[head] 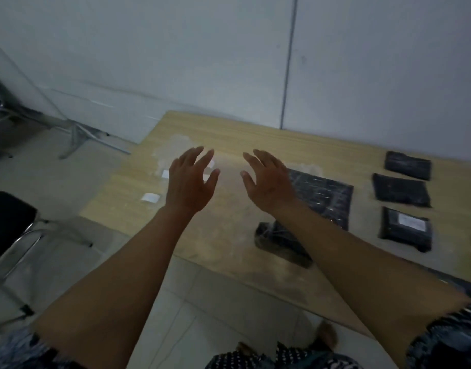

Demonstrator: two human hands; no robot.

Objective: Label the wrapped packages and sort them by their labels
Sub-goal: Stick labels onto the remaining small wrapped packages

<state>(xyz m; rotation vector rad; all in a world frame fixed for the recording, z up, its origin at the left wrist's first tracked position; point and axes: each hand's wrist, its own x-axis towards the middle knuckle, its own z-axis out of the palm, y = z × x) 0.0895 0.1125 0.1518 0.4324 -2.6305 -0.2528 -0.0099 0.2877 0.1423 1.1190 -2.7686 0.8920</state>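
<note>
Two bare hands are raised above a light wood-grain rectangular table in the head view; the left hand is released, fingers spread and slightly bent, holding nothing; the right hand is likewise released, fingers extended and apart, holding nothing; the palms face one another across a gap and neither hand touches the table or any package. Small white rectangular paper labels lie on the left part of the table top, one near the left edge and others just behind the left hand, partly hidden by its fingers. A large flat black plastic-wrapped package lies on the table beneath the right forearm, which covers part of it; a smaller black wrapped package lies at the near table edge, just in front of the large one; whether the two touch cannot be told. Three further black wrapped packages lie in a column on the right part of the table, well apart from the hands: the far black package, the middle black package, and the near black package, which carries a white label on its upper face; print on that label is too blurred to read. A black-seated metal-frame chair stands on the tiled floor left of the table; a pale wall panel rises behind the table.
</note>
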